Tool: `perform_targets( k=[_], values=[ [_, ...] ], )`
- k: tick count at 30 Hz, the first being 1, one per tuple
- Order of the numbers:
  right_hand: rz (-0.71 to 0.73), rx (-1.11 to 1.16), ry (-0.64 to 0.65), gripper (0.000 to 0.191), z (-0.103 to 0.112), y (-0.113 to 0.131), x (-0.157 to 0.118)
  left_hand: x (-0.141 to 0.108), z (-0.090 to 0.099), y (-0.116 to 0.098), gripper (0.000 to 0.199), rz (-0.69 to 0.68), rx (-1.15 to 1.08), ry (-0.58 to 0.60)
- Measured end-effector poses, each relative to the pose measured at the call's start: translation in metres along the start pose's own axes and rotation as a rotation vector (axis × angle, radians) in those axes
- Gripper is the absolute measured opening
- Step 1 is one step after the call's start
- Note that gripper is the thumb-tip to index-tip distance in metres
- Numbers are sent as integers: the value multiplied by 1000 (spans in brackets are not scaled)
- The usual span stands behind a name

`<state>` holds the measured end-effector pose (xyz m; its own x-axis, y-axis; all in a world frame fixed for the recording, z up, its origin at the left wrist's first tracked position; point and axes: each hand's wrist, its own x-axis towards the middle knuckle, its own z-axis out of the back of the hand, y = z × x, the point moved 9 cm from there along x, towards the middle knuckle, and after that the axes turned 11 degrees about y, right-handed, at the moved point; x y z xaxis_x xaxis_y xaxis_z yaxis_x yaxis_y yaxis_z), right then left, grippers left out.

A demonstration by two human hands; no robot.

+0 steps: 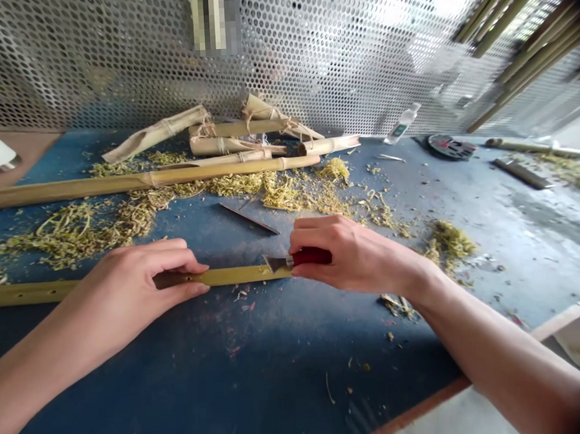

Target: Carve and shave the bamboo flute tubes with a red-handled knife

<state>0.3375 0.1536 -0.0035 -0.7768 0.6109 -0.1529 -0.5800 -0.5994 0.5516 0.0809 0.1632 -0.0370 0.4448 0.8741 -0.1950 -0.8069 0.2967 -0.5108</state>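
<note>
A long, narrow bamboo tube (232,276) with small holes lies across the blue work surface. My left hand (140,276) is closed over it, thumb on the near side and fingers on the far side. My right hand (338,250) grips the red handle of a carving knife (277,263). The knife's flat, angled blade rests against the tube, to the right of my left hand. My right fingers cover the tube's right end. Behind the tube lies a thin dark blade-like strip (249,218), apart from both hands.
Bamboo shavings (288,190) are strewn behind the hands. A longer bamboo pole (98,186) and cut bamboo pieces (239,127) lie near the perforated metal screen (311,60). At the right are a clear bottle (402,123), a round dark object (449,147) and a flat bar (522,174).
</note>
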Motion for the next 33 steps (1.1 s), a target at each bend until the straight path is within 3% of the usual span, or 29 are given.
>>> perform_targets(
  k=[5, 12, 19, 33],
  values=[
    [192, 40, -4, 12, -11, 16, 12, -2, 2, -2, 56, 3, 7, -13],
    [86, 8, -12, 16, 6, -3, -1, -2, 2, -3, 48, 9, -26, 5],
    [45, -23, -59, 18, -2, 4, 1, -1, 3, -4, 45, -18, -32, -41],
    [182, -31, -40, 17, 3, 2, 4, -1, 0, -1, 44, 50, -78, 72]
  ],
)
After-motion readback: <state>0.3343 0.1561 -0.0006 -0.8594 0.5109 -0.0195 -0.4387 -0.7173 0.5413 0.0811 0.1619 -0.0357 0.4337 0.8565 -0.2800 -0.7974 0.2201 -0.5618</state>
